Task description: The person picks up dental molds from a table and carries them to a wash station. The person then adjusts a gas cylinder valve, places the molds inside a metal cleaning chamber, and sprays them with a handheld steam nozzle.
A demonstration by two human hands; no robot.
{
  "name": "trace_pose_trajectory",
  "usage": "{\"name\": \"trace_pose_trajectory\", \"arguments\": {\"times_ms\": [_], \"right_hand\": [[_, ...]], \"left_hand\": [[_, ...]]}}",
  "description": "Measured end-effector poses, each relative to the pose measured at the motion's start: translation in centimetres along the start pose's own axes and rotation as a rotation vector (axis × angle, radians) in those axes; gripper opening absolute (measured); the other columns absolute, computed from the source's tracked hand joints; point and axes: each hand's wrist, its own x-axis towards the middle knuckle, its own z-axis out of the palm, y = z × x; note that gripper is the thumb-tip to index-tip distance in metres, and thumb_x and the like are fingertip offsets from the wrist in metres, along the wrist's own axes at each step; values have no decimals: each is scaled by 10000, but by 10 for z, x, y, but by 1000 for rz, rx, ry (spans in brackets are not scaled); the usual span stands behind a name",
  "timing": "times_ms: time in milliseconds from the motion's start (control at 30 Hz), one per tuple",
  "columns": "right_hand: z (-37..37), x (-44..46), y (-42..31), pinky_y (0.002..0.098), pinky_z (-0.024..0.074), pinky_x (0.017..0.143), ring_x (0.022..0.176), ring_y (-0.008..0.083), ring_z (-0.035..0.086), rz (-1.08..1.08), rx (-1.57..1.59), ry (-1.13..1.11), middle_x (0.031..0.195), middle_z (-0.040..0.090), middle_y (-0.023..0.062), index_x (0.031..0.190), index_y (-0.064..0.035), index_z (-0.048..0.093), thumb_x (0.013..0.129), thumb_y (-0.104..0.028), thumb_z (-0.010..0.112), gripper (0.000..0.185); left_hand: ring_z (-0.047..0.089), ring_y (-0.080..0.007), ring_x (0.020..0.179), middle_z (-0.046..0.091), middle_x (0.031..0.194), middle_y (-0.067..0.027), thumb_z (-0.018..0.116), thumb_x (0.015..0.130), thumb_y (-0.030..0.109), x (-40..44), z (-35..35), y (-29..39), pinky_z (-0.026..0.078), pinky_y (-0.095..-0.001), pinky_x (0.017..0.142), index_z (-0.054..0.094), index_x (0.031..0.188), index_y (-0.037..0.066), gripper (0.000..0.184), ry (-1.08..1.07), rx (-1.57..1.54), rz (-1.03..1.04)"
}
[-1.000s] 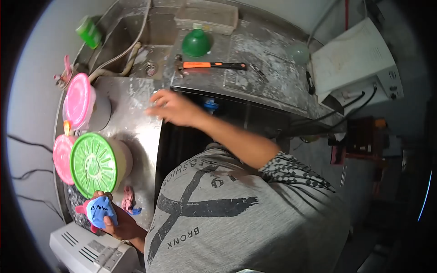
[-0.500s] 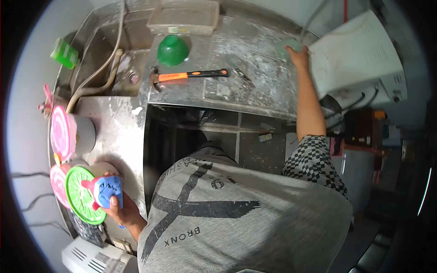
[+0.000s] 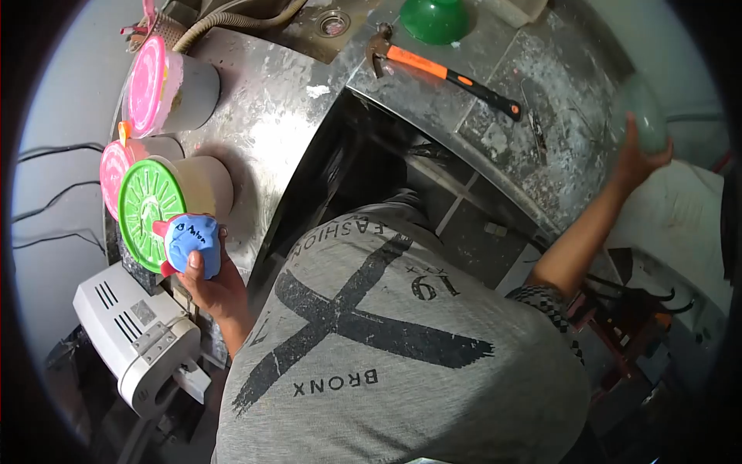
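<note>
My left hand [image 3: 207, 278] is closed around a blue block [image 3: 189, 241] with handwriting on it and red pieces at its edge, its material uncertain. It is held in front of the green-lidded tub [image 3: 147, 205]. At the far right, my right hand [image 3: 643, 158] grips a pale green translucent bowl [image 3: 641, 108] at the counter's back edge; some of its fingers are hidden. Between the two hands, a claw hammer [image 3: 421, 62] with an orange and black handle lies on the stained metal counter [image 3: 255, 66]. Near its handle end is a thin metal tool [image 3: 535, 124].
A dark green bowl [image 3: 434, 19] sits upside down behind the hammer. Pink-lidded tubs [image 3: 189, 93] stand at the left. A sink drain [image 3: 334, 25] and ribbed hose [image 3: 232, 22] are at the top. White machines flank me at lower left [image 3: 127, 325] and right [image 3: 672, 209].
The view has turned left, shifting the counter items right and up in the picture. My left hand still holds the blue block. My right hand remains at the pale bowl, which now shows more fully.
</note>
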Motion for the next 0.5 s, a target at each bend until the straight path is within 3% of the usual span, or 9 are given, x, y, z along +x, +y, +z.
{"name": "trace_pose_trajectory", "arguments": {"times_ms": [67, 133, 167, 200, 233, 267, 300, 367, 500], "right_hand": [[9, -38, -38, 402, 471, 963, 1156, 312, 523, -128, 273, -200, 1233, 485, 200, 1346, -50, 312, 629, -317, 895, 962], [34, -77, -78, 402, 496, 923, 1122, 309, 541, -213, 437, -392, 1238, 475, 202, 1349, -27, 268, 633, -285, 902, 991], [63, -86, -78, 402, 502, 907, 1102, 320, 559, -305, 459, -393, 1229, 495, 209, 1348, -39, 295, 620, -289, 907, 984], [71, -106, -120, 391, 487, 936, 1126, 307, 553, -409, 230, -290, 1272, 499, 206, 1354, -54, 305, 617, -245, 912, 974], [85, -117, -151, 472, 394, 1025, 1231, 404, 476, -202, 368, -504, 1342, 485, 205, 1428, -155, 275, 646, -198, 847, 970], [122, -119, -150, 467, 424, 990, 1212, 384, 492, -425, 380, -410, 1301, 502, 212, 1399, -131, 329, 616, -185, 851, 942], [150, -125, -154, 463, 434, 984, 1210, 393, 489, -518, 304, -376, 1299, 501, 212, 1414, -125, 321, 604, -189, 854, 971], [189, -139, -158, 468, 434, 990, 1220, 406, 477, -373, 41, -600, 1318, 485, 238, 1454, -144, 282, 604, -204, 861, 1030], [243, -164, -133, 479, 430, 996, 1233, 417, 460, -187, -117, -651, 1332, 461, 279, 1493, -189, 216, 598, -211, 870, 1109]], "left_hand": [[621, -268, 919, 612, 1143, -177, 668, 792, 312, 3, -1, 0, 437, -307, 695, 439, 1303, -10, 646, -26, 4, -6], [613, -284, 972, 602, 1158, -181, 672, 789, 293, 6, -3, 2, 469, -337, 774, 429, 1313, -14, 654, -111, 33, -57], [594, -307, 1037, 587, 1171, -203, 681, 774, 264, 7, 6, 4, 473, -380, 890, 408, 1318, -48, 683, -146, 30, -5], [594, -307, 1037, 587, 1171, -203, 681, 774, 264, 9, 4, 4, 473, -380, 890, 408, 1318, -48, 683, -164, 19, -2], [582, -321, 1070, 578, 1172, -219, 683, 766, 251, 12, 1, 4, 457, -404, 935, 401, 1314, -67, 694, -222, 22, 28], [569, -335, 1103, 570, 1173, -234, 685, 757, 238, 14, -2, 5, 441, -428, 980, 394, 1310, -87, 704, -280, 28, 57], [565, -348, 1115, 566, 1155, -254, 684, 751, 236, 14, -3, 6, 439, -438, 972, 403, 1287, -112, 698, -276, 17, 88], [563, -353, 1116, 565, 1157, -255, 680, 753, 236, 10, -4, 15, 439, -443, 970, 404, 1286, -113, 695, -339, 14, 100], [555, -345, 1124, 554, 1179, -258, 669, 769, 252, 1, -40, 22, 434, -441, 971, 401, 1294, -99, 686, -355, 7, 41]]}}
